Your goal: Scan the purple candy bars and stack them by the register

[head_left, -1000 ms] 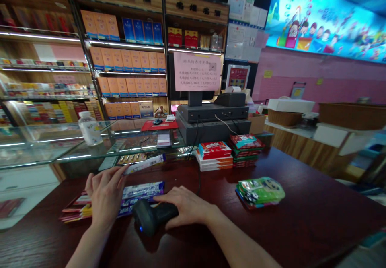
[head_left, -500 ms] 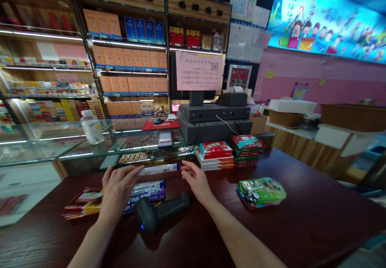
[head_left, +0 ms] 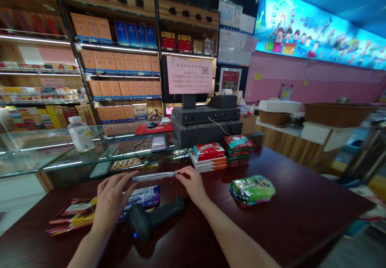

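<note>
A slim white-and-purple packet [head_left: 155, 176] is stretched level between my two hands, edge towards me. My left hand [head_left: 113, 195] pinches its left end, and my right hand [head_left: 192, 182] pinches its right end between thumb and fingers. Below it on the counter lie similar purple packets [head_left: 144, 196], partly covered by my left hand. Red and yellow packets [head_left: 75, 217] are piled left of that hand. A black barcode scanner [head_left: 153, 219] with a blue light rests in front, between my forearms.
Green packets [head_left: 252, 189] lie on the dark wooden counter [head_left: 289, 223] to the right. Behind stand red-and-white packs [head_left: 209, 157], a stack of dark red packs [head_left: 239, 151] and a till [head_left: 208, 117]. A bottle [head_left: 81, 134] stands on the glass case [head_left: 54, 155] at left.
The packet, which lay on the counter with its face showing, is now held and tilted edge-on. My right fingers have closed on its end. The view has turned slightly right.
</note>
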{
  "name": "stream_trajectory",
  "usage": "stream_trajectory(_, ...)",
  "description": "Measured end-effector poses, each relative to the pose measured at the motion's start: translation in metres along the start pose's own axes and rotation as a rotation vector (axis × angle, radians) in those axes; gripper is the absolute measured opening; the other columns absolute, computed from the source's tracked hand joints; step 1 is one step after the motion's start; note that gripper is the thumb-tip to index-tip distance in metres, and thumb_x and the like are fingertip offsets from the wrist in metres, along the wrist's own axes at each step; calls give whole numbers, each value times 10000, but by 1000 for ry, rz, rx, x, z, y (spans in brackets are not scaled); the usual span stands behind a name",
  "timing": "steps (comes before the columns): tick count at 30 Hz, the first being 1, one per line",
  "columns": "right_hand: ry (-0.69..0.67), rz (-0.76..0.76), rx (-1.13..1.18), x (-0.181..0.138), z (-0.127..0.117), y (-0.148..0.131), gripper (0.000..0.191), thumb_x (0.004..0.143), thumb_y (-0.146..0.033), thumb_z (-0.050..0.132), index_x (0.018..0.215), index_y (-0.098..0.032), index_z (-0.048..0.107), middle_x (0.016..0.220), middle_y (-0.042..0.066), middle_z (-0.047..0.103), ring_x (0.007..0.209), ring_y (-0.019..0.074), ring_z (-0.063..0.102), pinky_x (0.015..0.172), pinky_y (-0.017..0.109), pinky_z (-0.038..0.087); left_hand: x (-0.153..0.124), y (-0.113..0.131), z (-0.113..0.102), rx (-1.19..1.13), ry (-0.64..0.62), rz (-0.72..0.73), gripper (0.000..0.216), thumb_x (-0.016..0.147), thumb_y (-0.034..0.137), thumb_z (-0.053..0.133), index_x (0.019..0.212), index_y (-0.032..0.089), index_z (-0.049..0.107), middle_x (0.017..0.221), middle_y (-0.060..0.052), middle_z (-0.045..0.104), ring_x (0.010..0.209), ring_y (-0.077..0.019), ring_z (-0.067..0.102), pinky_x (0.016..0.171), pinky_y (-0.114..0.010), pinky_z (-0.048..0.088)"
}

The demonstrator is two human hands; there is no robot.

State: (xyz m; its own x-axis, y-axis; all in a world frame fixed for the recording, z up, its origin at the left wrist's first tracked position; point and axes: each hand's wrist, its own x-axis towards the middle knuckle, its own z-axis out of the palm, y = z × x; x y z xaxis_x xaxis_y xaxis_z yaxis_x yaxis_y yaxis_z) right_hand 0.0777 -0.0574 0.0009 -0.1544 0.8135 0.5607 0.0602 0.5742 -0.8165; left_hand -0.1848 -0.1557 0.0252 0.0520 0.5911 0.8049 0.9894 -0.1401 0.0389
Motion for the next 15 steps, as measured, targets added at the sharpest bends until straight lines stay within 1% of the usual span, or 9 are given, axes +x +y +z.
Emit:
stream_trajectory(3, 34, 23, -19, 2, -1, 2, 92, 800, -199, 708, 842, -229, 785, 870, 30, 708, 853, 185, 666, 802, 291, 497, 4, 0, 3, -91, -73, -41, 416, 942, 534, 458, 1225, 304, 659, 1053, -52, 711, 966, -237, 674, 901, -381, 480)
stream_trajectory(6, 56, 51, -74, 4, -5, -2, 109, 796, -162, 712, 833, -230, 789, 851, 21, 704, 835, 177, 661, 783, 277, 488, 10, -2, 7, -302, -188, -58, 477, 902, 607, 469, 1185, 286, 680, 1043, -52, 726, 885, -207, 702, 801, -302, 539)
stream_trajectory(8, 70, 80, -107, 7, -9, -7, 120, 800, -145, 705, 830, -226, 790, 796, 8, 691, 789, 167, 649, 748, 264, 476, 15, -2, 10, -414, -258, -70, 479, 866, 631, 500, 1116, 282, 712, 1042, -47, 744, 905, -212, 717, 815, -285, 557)
stream_trajectory(10, 84, 106, -139, 9, -16, -11, 125, 804, -141, 702, 828, -227, 790, 752, -5, 673, 753, 159, 636, 724, 255, 465, 21, -2, 12, -490, -309, -119, 487, 820, 649, 540, 1074, 280, 730, 1035, -37, 763, 935, -227, 726, 843, -289, 566)
stream_trajectory(13, 104, 108, -182, 12, -30, -14, 114, 804, -154, 709, 828, -228, 792, 769, -6, 675, 768, 158, 635, 738, 252, 459, 32, 4, 11, -560, -387, -237, 545, 752, 681, 584, 1096, 283, 729, 1047, -22, 778, 966, -247, 729, 843, -299, 576)
stream_trajectory(15, 113, 106, -193, 14, -39, -15, 106, 802, -167, 714, 842, -223, 794, 777, -3, 681, 761, 159, 637, 735, 252, 461, 41, 12, 9, -606, -458, -282, 583, 725, 697, 598, 1114, 282, 726, 1048, -19, 781, 980, -256, 728, 855, -310, 576)
